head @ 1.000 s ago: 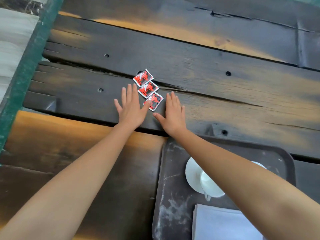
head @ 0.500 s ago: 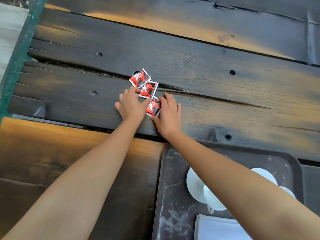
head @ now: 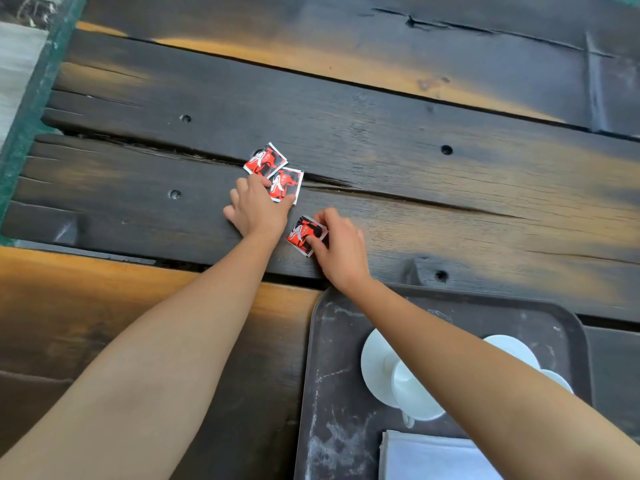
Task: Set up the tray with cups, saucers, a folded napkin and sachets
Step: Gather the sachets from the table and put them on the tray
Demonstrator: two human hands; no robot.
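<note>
Three red, black and white sachets lie on the dark wooden table. My right hand [head: 341, 245] pinches the nearest sachet [head: 304, 234] between thumb and fingers, a little apart from the others. My left hand [head: 256, 207] grips the middle sachet [head: 286, 183], which touches the far sachet [head: 265, 160]. The dark tray [head: 332, 358] sits at the lower right and holds a white cup [head: 414, 396] on a saucer [head: 375, 365], a second cup [head: 557, 379] on its saucer [head: 512, 348], and a folded white napkin [head: 433, 455]. My right forearm hides part of both cups.
The table is made of rough dark planks [head: 415, 133] with cracks, gaps and bolt holes. A green edge [head: 31, 98] runs along the far left side of the table.
My hands were flat beside the sachets, then closed on them. The right hand has drawn the nearest sachet back toward me, away from the other two. The left fingers now clasp the middle sachet.
</note>
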